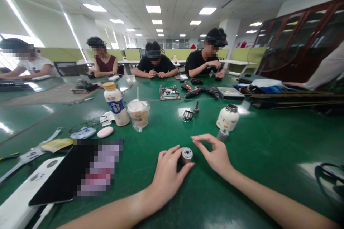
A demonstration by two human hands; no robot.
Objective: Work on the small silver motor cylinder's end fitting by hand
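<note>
A small metal cylinder, like a motor [187, 155], stands upright on the green table with holes showing in its top face. My left hand [168, 171] is wrapped round it, fingers on the far left side and thumb in front. Just to its right, above the table, my right hand [215, 152] has thumb and index fingertip close together in a pinch. Whatever may be between those tips is too small to make out. Beyond my right hand, another grey metal cylinder [223, 135] stands before a cream bottle [228, 118] without a lid.
Farther forward lie a metal cup-shaped part [188, 115], a dark shafted part [196, 107], a circuit board [170, 93] and power drills [201, 92]. On my left are a drink bottle [116, 105], a plastic cup [138, 114] and a tablet [61, 175]. Several people sit opposite.
</note>
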